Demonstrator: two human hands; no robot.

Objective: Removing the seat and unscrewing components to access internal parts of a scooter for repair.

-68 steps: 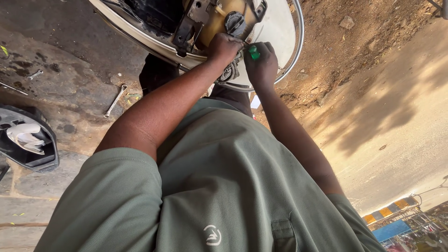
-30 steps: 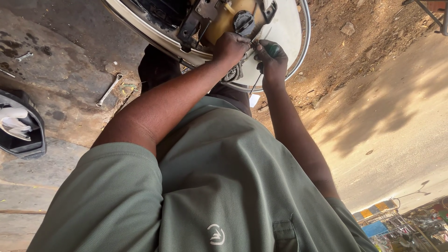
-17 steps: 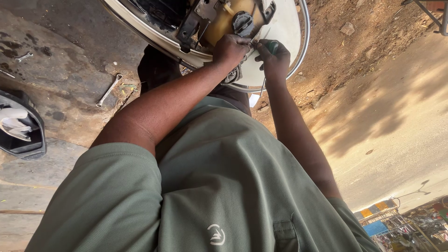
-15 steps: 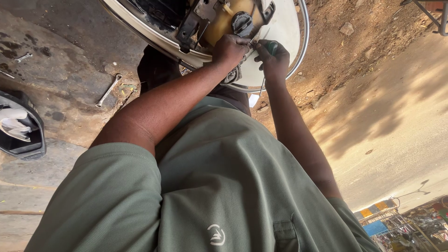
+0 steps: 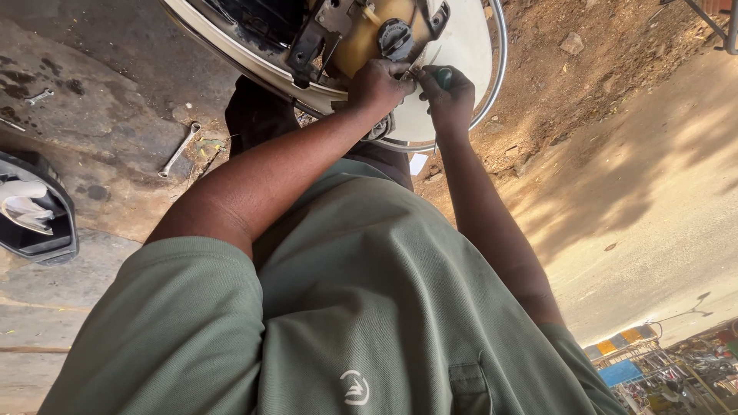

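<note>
The scooter body [image 5: 469,69], a cream-white rounded shell with a chrome rim, fills the top centre of the frame, its inside open to me with a yellowish tank [image 5: 369,38] and a black round cap [image 5: 394,34] showing. My green shirt [image 5: 369,307] takes up most of the lower half of the frame, both bare arms reaching up from it to the shell. At the left edge lies a dark panel [image 5: 34,223] with something pale inside it, resting on the stained concrete ground [image 5: 92,107]. My left hand [image 5: 378,83] is curled closed against the parts just below the black cap; what its fingers pinch I cannot tell. My right hand [image 5: 447,96] sits just beside it, touching it, and is wrapped around a green-handled screwdriver [image 5: 443,75] whose handle peeks out above my knuckles. A wrench [image 5: 178,150] lies on the concrete in the upper left, and a smaller wrench [image 5: 38,97] lies farther left, well apart from it.
</note>
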